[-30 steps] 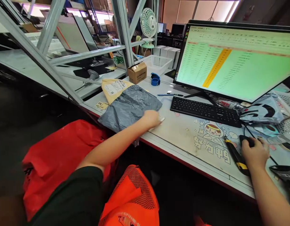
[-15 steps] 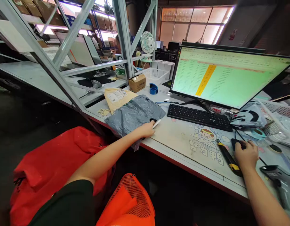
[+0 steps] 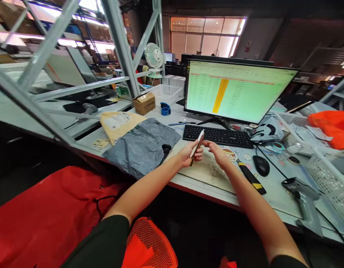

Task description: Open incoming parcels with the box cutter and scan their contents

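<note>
My left hand is closed around a white pen-like stick and a slim dark-brown object held beside it; I cannot make out the exact kind of either. From the right, my right hand meets it, fingers stretched towards the brown object's edge; whether they touch it is unclear. Left of my hands, a grey plastic mailing bag lies partly over a yellow padded envelope with a white label. The black computer mouse lies untouched, near a black-and-yellow utility knife.
Behind my hands stand a keyboard and a monitor. A barcode scanner and white baskets occupy the right. A cardboard box and blue tape holder stand at the back. Metal frame bars rise on the left.
My right hand has left the mouse and come left to my left hand. My left hand has lifted the white stick from beside the grey bag; the brown object now shows. The view has turned right.
</note>
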`<state>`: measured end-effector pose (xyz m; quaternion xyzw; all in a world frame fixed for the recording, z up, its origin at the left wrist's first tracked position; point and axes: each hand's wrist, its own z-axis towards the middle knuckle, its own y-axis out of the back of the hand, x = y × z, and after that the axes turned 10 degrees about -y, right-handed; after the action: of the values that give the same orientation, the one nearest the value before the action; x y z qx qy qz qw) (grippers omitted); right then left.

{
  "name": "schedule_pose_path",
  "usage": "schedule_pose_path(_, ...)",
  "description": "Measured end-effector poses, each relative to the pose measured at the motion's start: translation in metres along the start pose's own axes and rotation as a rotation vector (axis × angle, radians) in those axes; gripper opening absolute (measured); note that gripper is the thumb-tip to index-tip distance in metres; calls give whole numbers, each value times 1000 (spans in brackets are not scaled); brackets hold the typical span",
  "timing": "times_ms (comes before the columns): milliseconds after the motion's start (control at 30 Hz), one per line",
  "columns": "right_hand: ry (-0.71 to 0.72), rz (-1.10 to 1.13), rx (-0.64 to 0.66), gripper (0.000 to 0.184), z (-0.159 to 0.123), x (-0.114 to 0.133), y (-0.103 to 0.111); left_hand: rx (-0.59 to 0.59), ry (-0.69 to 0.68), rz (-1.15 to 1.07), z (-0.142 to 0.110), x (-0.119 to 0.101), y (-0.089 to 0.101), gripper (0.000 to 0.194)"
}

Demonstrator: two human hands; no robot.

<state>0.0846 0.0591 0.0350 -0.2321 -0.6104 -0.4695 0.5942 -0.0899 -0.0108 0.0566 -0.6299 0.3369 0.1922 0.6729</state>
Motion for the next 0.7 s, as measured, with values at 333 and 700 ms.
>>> schedule_pose_path(333, -202, 248, -211, 66, 19, -38, 25, 155, 210, 315, 68, 46, 14, 47)
schedule_pose_path(700, -165, 783, -413, 37, 14, -15, 37, -53, -66, 47, 59, 28, 6, 24)
